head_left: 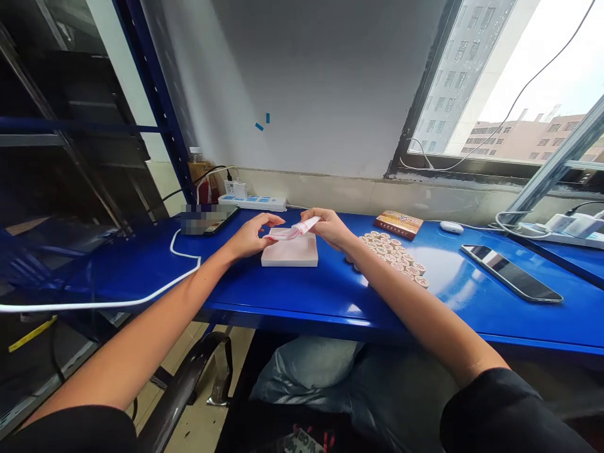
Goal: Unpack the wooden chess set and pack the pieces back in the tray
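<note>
A thin white sheet with red lines (302, 228), folded into a strip, is held up between my two hands. My right hand (330, 228) pinches its right end. At its left end are the curled fingers of my left hand (255, 236), the thumb against the sheet; the exact grip is partly hidden. Just below the sheet, a shallow white open box (289, 257) sits on the blue table. Round wooden Chinese chess pieces (391, 251) lie flat in a cluster to the right, partly covered by my right forearm.
Behind the pieces lies a brown printed box lid (399, 224). A phone (512, 272) rests at the right, near a white mouse-like object (452, 227). Power strips (257, 202) stand along the wall. A white cable (117, 305) crosses the left side of the blue table (302, 299).
</note>
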A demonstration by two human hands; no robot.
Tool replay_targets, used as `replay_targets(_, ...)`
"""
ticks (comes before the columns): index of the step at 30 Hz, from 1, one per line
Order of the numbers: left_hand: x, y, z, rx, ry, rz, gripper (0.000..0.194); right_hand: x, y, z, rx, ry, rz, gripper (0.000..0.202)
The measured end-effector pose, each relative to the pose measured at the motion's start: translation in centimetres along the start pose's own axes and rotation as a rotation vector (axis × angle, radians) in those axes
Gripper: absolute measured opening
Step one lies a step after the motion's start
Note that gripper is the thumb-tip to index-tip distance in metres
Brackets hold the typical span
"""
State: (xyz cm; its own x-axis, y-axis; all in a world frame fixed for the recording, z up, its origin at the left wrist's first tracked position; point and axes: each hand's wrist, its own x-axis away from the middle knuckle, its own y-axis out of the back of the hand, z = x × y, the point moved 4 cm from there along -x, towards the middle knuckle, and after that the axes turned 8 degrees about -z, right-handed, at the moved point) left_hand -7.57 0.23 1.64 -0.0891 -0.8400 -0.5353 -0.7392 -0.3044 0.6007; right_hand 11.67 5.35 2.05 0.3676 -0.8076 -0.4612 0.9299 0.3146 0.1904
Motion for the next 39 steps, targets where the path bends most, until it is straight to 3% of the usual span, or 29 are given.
replay_targets(5, -0.2, 0.9, 2.2, -0.023, 0.159, -0.172, 0.037, -1.0, -0.1, -1.1, -0.093, -0.115, 0.124, 0.022)
replay_targets(9, -0.2, 0.8, 3.1, 0.034, 0.21, -0.186, 0.031, -1.2, -0.3, -0.9, -0.158, -0.176, 0.154, 0.018)
replay_targets(13, -0.1, 0.3, 1.7, 0.163, 0.201, -0.129, 0.038, -0.9, -0.6, 0.8, -0.251, -0.202, 0.178, 0.01)
replay_targets(17, 0.1, -0.4, -0.6, 0.54, 0.199, 0.005, 0.053, -0.4, -0.7, 2.8, -0.337, -0.185, 0.212, 0.009)
replay_targets(20, 0.2, -0.5, -1.2, 0.682, 0.262, 0.015, 0.06, -0.1, -0.7, 2.8, -0.356, -0.264, 0.145, 0.013)
replay_targets(23, 0.1, -0.4, -0.7, 0.548, 0.272, -0.073, 0.055, 0.5, -0.7, 1.6, -0.356, -0.425, 0.043, 0.016)
replay_targets(26, 0.0, -0.3, -0.2, 0.429, 0.255, -0.139, 0.05, 1.2, -0.7, 0.9, -0.239, -0.496, 0.068, 0.028)
replay_targets(29, 0.0, -0.4, 0.1, 0.308, 0.227, -0.16, 0.049, 1.5, -0.3, 0.5, -0.003, -0.452, 0.065, 0.029)
replay_targets(34, 0.4, -0.2, 0.0, 0.003, 0.13, -0.195, 0.039, 1.2, 0.4, -0.8, 0.266, -0.381, -0.057, 0.041)
replay_targets(39, 0.4, -0.1, 0.3, -0.163, 0.074, -0.156, 0.038, 1.4, 0.2, -1.7, 0.441, -0.306, -0.03, 0.04)
